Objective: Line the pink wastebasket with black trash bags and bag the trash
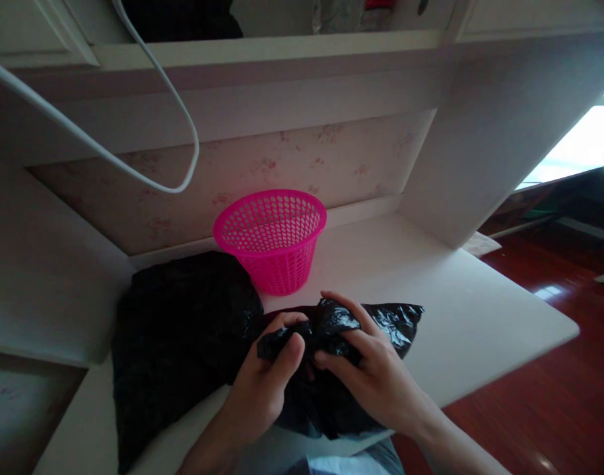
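Observation:
Both my hands are closed on a shiny black plastic bag (326, 402) that lies at the front edge of the white desktop (371, 264). My left hand (269, 373) pinches a gathered part of it between thumb and fingers. Bunched plastic also sits in the grip of my right hand (368, 363), its fingers curled around the top. Whatever is inside the bag is hidden. Just behind my hands stands an upright pink perforated plastic basket (284, 264), with nothing seen inside it.
A second, larger black plastic bag (183, 336) lies left of my hands. A white cable (158, 181) hangs in a loop at upper left, below a shelf edge (282, 49). The desk has a rounded corner at right, above a reddish wooden floor (529, 396).

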A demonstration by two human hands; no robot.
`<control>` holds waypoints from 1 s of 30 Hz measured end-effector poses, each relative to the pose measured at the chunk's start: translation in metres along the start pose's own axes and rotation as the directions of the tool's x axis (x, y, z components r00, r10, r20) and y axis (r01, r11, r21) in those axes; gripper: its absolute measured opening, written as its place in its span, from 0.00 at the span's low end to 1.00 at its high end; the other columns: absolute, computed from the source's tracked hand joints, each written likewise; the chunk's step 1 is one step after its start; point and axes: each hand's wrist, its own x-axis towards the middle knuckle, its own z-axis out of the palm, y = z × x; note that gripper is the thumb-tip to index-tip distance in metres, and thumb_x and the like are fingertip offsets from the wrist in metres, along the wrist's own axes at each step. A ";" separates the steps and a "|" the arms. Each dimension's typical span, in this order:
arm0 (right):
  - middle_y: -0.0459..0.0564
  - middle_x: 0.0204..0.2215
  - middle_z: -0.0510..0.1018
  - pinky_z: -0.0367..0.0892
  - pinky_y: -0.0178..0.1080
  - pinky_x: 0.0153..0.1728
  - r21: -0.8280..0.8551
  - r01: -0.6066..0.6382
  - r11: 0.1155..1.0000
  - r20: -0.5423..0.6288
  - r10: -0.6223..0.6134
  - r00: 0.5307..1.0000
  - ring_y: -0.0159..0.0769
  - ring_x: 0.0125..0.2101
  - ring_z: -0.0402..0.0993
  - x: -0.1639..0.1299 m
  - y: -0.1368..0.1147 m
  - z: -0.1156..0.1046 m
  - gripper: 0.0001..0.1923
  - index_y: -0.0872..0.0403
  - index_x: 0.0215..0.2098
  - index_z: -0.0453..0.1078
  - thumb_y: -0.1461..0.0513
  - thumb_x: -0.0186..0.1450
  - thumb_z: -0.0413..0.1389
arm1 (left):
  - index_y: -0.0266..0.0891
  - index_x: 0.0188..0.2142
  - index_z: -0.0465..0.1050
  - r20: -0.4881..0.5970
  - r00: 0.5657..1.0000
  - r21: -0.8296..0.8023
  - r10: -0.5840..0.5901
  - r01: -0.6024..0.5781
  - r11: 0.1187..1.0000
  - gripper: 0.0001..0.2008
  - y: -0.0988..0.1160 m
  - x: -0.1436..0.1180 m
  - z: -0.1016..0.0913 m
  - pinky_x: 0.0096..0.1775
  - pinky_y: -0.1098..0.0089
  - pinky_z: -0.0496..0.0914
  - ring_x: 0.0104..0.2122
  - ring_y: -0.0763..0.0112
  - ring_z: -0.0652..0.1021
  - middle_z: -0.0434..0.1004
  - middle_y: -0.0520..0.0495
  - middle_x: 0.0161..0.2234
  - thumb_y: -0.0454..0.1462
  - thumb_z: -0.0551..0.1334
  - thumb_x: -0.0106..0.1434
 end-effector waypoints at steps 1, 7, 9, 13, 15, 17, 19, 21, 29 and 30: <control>0.59 0.70 0.65 0.56 0.69 0.69 0.003 0.011 1.000 -0.002 -0.011 1.000 0.61 0.65 0.68 0.001 0.000 -0.001 0.18 0.51 0.35 0.81 0.48 0.72 0.60 | 0.41 0.49 0.79 0.018 1.000 -0.026 -0.020 0.020 0.999 0.28 0.000 0.001 -0.002 0.38 0.68 0.76 0.33 0.65 0.81 0.83 0.49 0.33 0.62 0.61 0.68; 0.54 0.70 0.64 0.59 0.59 0.70 0.059 0.087 0.994 0.016 -0.088 0.996 0.51 0.67 0.64 0.003 -0.001 -0.009 0.21 0.52 0.27 0.69 0.55 0.77 0.53 | 0.39 0.42 0.83 0.047 0.992 0.247 0.115 -0.123 0.961 0.27 0.011 0.011 -0.010 0.43 0.68 0.74 0.37 0.62 0.82 0.84 0.45 0.34 0.57 0.55 0.75; 0.50 0.71 0.62 0.51 0.59 0.74 0.050 0.112 0.992 0.021 -0.113 0.993 0.51 0.72 0.54 0.001 0.002 -0.014 0.19 0.52 0.28 0.68 0.56 0.77 0.53 | 0.40 0.37 0.82 -0.006 0.968 0.424 0.251 -0.225 0.877 0.24 0.009 0.018 -0.015 0.44 0.68 0.74 0.38 0.63 0.83 0.85 0.45 0.35 0.53 0.56 0.75; 0.46 0.72 0.60 0.42 0.59 0.76 0.108 -0.011 0.994 0.048 0.005 0.999 0.50 0.73 0.50 -0.015 0.027 -0.027 0.17 0.49 0.32 0.72 0.55 0.78 0.52 | 0.42 0.34 0.80 -0.232 0.876 0.684 0.422 -0.161 0.712 0.18 -0.017 0.034 -0.045 0.42 0.67 0.74 0.37 0.61 0.84 0.85 0.45 0.34 0.50 0.59 0.71; 0.47 0.72 0.59 0.47 0.57 0.74 0.154 -0.128 0.980 0.001 0.130 0.992 0.52 0.71 0.52 -0.031 0.046 -0.035 0.17 0.49 0.33 0.75 0.53 0.77 0.53 | 0.40 0.35 0.79 -0.376 0.817 0.708 0.438 -0.052 0.705 0.16 -0.038 0.043 -0.068 0.41 0.64 0.73 0.34 0.57 0.83 0.84 0.42 0.33 0.47 0.59 0.68; 0.49 0.70 0.61 0.57 0.53 0.70 0.205 -0.247 0.947 -0.032 0.258 0.965 0.55 0.70 0.55 -0.048 0.064 -0.041 0.20 0.50 0.29 0.75 0.51 0.75 0.56 | 0.39 0.32 0.77 -0.488 0.754 0.706 0.440 0.044 0.707 0.13 -0.059 0.048 -0.088 0.36 0.62 0.71 0.27 0.56 0.80 0.81 0.41 0.27 0.44 0.60 0.64; 0.52 0.68 0.65 0.63 0.49 0.65 0.248 -0.327 0.912 -0.055 0.351 0.935 0.56 0.69 0.56 -0.060 0.075 -0.045 0.21 0.51 0.27 0.76 0.48 0.73 0.58 | 0.40 0.30 0.76 -0.530 0.736 0.691 0.421 0.087 0.718 0.11 -0.075 0.051 -0.100 0.32 0.63 0.69 0.24 0.57 0.78 0.78 0.43 0.24 0.44 0.61 0.62; 0.54 0.66 0.68 0.65 0.46 0.63 0.286 -0.351 0.892 -0.132 0.399 0.907 0.56 0.68 0.59 -0.065 0.077 -0.048 0.21 0.51 0.29 0.78 0.46 0.72 0.59 | 0.41 0.30 0.75 -0.531 0.744 0.673 0.406 0.078 0.735 0.11 -0.082 0.050 -0.101 0.31 0.64 0.69 0.24 0.58 0.79 0.78 0.45 0.23 0.45 0.62 0.61; 0.53 0.51 0.77 0.74 0.36 0.48 0.128 0.029 0.991 -0.164 -0.007 0.986 0.39 0.50 0.76 -0.030 0.037 -0.047 0.12 0.49 0.41 0.80 0.55 0.76 0.56 | 0.44 0.35 0.73 -0.379 0.803 0.523 0.460 -0.225 0.822 0.18 -0.034 0.022 -0.054 0.44 0.66 0.77 0.38 0.63 0.83 0.83 0.47 0.37 0.51 0.56 0.75; 0.51 0.51 0.77 0.73 0.35 0.50 0.108 0.100 0.989 -0.112 -0.088 0.990 0.37 0.51 0.76 -0.022 0.028 -0.042 0.10 0.48 0.45 0.79 0.57 0.77 0.55 | 0.44 0.35 0.71 -0.332 0.818 0.467 0.470 -0.291 0.835 0.19 -0.029 0.018 -0.044 0.46 0.66 0.77 0.41 0.64 0.84 0.84 0.48 0.39 0.52 0.55 0.76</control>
